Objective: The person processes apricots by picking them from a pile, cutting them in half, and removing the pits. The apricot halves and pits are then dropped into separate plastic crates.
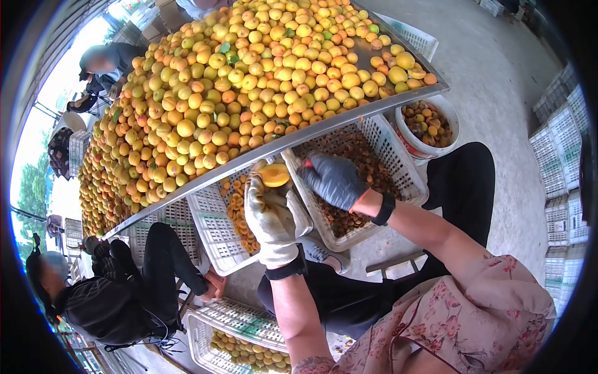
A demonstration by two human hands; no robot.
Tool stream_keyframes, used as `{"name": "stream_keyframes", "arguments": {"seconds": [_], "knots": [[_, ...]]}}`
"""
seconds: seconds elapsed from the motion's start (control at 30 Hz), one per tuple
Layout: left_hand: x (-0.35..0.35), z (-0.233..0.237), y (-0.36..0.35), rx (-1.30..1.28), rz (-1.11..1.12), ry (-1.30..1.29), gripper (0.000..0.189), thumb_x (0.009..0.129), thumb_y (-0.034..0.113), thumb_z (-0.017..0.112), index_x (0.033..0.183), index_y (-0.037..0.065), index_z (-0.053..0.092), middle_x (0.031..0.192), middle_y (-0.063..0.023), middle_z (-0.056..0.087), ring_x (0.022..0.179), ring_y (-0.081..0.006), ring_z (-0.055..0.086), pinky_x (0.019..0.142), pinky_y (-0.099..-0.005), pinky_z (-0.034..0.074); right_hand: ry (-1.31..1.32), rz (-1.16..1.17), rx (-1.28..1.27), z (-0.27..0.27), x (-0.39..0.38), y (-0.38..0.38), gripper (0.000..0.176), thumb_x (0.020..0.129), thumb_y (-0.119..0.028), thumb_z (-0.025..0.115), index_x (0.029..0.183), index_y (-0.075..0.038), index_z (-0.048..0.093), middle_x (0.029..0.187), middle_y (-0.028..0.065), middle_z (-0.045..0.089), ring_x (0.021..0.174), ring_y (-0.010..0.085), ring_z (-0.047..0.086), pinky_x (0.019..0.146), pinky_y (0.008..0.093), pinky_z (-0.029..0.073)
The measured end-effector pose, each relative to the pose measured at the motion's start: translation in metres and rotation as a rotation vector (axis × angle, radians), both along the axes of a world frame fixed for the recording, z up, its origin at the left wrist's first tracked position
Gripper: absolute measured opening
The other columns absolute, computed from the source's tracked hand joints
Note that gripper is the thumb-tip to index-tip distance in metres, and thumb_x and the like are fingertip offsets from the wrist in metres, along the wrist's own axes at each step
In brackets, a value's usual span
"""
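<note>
From the head view, the work looks far from finished. The metal counter [299, 134] carries a deep heap of whole apricots [249, 81], yellow to orange with a few green ones, round and matt-skinned, filling it from rim to rim.

Below its edge the left hand [269, 215], in a pale, soiled fabric glove, has its grip closed round an opened apricot [274, 175], with the smooth orange cut face turned up. The fruit is held in the air just under the counter's rim, between the two crates. The right hand [333, 181], in a dark grey coated glove, is clenched just beside the fruit on a red-ended tool [306, 163]. Its blade or tip is hidden.

What is done so far shows in the containers:
- The white lattice-walled plastic crate [408, 181] under the right hand holds a brown, rough layer that I take for stones [367, 163], covering its bottom.
- The second crate [215, 232], under the left hand, holds a strip of orange halves [235, 209], with much bare mesh left.
- A white bucket [455, 118] to the right is partly filled with blotched fruit.
- Another crate [240, 316] on the floor holds more yellow fruit.

A seated co-worker [106, 299] in dark clothes is at the lower left. Stacked crates [564, 156] stand well apart at the right.
</note>
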State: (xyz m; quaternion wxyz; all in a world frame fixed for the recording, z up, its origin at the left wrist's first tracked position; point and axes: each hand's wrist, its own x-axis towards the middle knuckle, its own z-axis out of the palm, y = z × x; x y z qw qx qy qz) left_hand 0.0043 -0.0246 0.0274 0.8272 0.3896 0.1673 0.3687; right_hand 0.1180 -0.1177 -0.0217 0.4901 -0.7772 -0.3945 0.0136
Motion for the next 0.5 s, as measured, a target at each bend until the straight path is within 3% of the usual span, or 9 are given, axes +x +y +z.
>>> {"name": "stream_keyframes", "arguments": {"seconds": [0.07, 0.13, 0.23, 0.3, 0.33, 0.4, 0.43, 0.47, 0.5], "knots": [[-0.003, 0.002, 0.009, 0.165, 0.122, 0.074, 0.033, 0.095, 0.021, 0.044, 0.116, -0.002, 0.054, 0.106, -0.0118, 0.059, 0.096, -0.0191, 0.059, 0.078, -0.0301, 0.052, 0.47, 0.175, 0.261, -0.017, 0.018, 0.011, 0.031, 0.09, -0.036, 0.055, 0.08, -0.007, 0.06, 0.068, 0.0093, 0.061, 0.061, 0.024, 0.06, 0.055, 0.0333, 0.047], [-0.019, 0.008, 0.026, 0.571, 0.331, 0.648, 0.035, 0.093, 0.024, 0.048, 0.114, -0.002, 0.055, 0.105, -0.0145, 0.058, 0.097, -0.0224, 0.057, 0.085, -0.0343, 0.047, 1.398, 0.135, 0.284, -0.003, 0.03, -0.01, 0.025, 0.091, -0.035, 0.055, 0.089, -0.01, 0.062, 0.071, 0.0014, 0.061, 0.065, 0.0147, 0.06, 0.056, 0.0285, 0.048], [-0.023, -0.022, 0.046, 0.917, 0.691, 1.116, 0.039, 0.093, 0.027, 0.048, 0.118, -0.002, 0.053, 0.112, -0.0169, 0.057, 0.104, -0.0242, 0.054, 0.09, -0.0372, 0.043, 1.421, 0.203, 0.548, 0.001, 0.03, -0.009, 0.026, 0.091, -0.036, 0.057, 0.101, -0.013, 0.062, 0.078, -0.0019, 0.06, 0.071, 0.0095, 0.059, 0.056, 0.0234, 0.047], [-0.007, 0.01, 0.017, 0.551, 0.439, 0.698, 0.043, 0.093, 0.03, 0.049, 0.123, -0.001, 0.051, 0.119, -0.0177, 0.055, 0.108, -0.0238, 0.051, 0.094, -0.0363, 0.04, 1.45, 0.29, 0.679, 0.016, 0.027, -0.001, 0.025, 0.09, -0.037, 0.058, 0.102, -0.015, 0.062, 0.082, -0.0008, 0.06, 0.072, 0.0084, 0.058, 0.055, 0.0204, 0.046], [-0.005, 0.005, 0.012, 0.632, 0.284, 0.633, 0.047, 0.094, 0.032, 0.047, 0.127, -0.001, 0.048, 0.122, -0.016, 0.054, 0.109, -0.0218, 0.051, 0.096, -0.0333, 0.038, 1.449, 0.301, 0.677, 0.017, 0.026, -0.001, 0.025, 0.09, -0.037, 0.058, 0.102, -0.015, 0.062, 0.082, -0.0008, 0.06, 0.072, 0.0084, 0.058, 0.055, 0.0204, 0.046], [0.02, -0.003, -0.014, 0.293, 0.074, 0.297, 0.036, 0.094, 0.025, 0.05, 0.12, 0.001, 0.053, 0.111, -0.0066, 0.057, 0.103, -0.0164, 0.05, 0.091, -0.0298, 0.039, 1.545, 0.621, 0.653, 0.018, 0.024, 0.0, 0.022, 0.093, -0.033, 0.053, 0.101, -0.014, 0.062, 0.086, 0.0002, 0.06, 0.076, 0.0094, 0.058, 0.057, 0.022, 0.048], [0.021, -0.024, -0.015, 0.424, 0.029, 0.356, 0.039, 0.097, 0.025, 0.045, 0.126, -0.001, 0.05, 0.126, -0.0199, 0.05, 0.116, -0.0274, 0.047, 0.101, -0.0374, 0.034, 1.147, 0.181, 0.382, 0.017, 0.009, 0.017, 0.022, 0.095, -0.029, 0.05, 0.099, -0.01, 0.061, 0.088, 0.0007, 0.059, 0.079, 0.0109, 0.057, 0.065, 0.0236, 0.048], [0.025, -0.008, -0.031, 0.665, 0.11, 0.462, 0.04, 0.095, 0.021, 0.049, 0.127, -0.003, 0.048, 0.128, -0.0281, 0.046, 0.122, -0.0374, 0.042, 0.104, -0.0404, 0.031, 0.984, 0.196, 0.725, 0.012, -0.002, 0.034, 0.022, 0.095, -0.026, 0.049, 0.098, -0.008, 0.061, 0.088, 0.0005, 0.059, 0.081, 0.0115, 0.056, 0.074, 0.0249, 0.047], [0.031, -0.011, -0.032, 0.693, 0.162, 0.472, 0.039, 0.095, 0.02, 0.049, 0.127, -0.003, 0.048, 0.126, -0.029, 0.047, 0.12, -0.0387, 0.044, 0.103, -0.0405, 0.033, 1.263, 0.244, 0.753, 0.026, -0.003, 0.034, 0.021, 0.095, -0.022, 0.049, 0.099, -0.007, 0.062, 0.092, 0.0005, 0.059, 0.085, 0.0108, 0.055, 0.081, 0.0258, 0.045]]}}
